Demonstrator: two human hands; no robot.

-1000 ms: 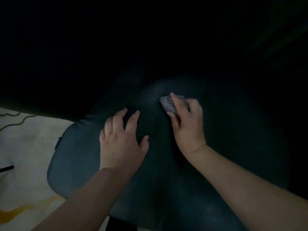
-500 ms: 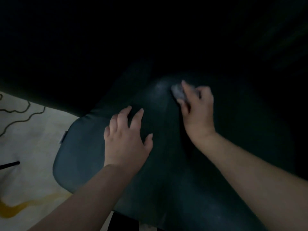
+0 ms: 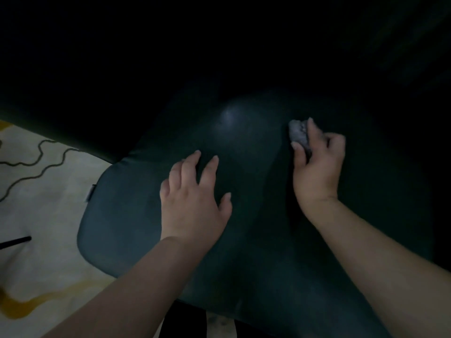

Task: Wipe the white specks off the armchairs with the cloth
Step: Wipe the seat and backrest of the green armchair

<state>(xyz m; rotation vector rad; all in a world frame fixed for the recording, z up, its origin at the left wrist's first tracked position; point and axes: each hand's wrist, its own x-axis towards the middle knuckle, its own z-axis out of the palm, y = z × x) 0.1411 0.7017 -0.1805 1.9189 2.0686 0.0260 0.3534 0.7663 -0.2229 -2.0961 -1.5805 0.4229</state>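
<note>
Dark armchair cushion, left hand flat and spread on it, right hand beside, fingers curled around cloth.

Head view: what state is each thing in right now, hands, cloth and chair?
Left hand: fingers spread, resting flat on the seat, holding nothing.
Right hand: fingers curled round the cloth, pressing it to the seat.
Cloth: grey, bunched up, in the right hand.
Armchair seat: dark, with a pale hazy patch near its middle.
Rug: pale, with dark wavy lines, lying beside the seat.
</note>
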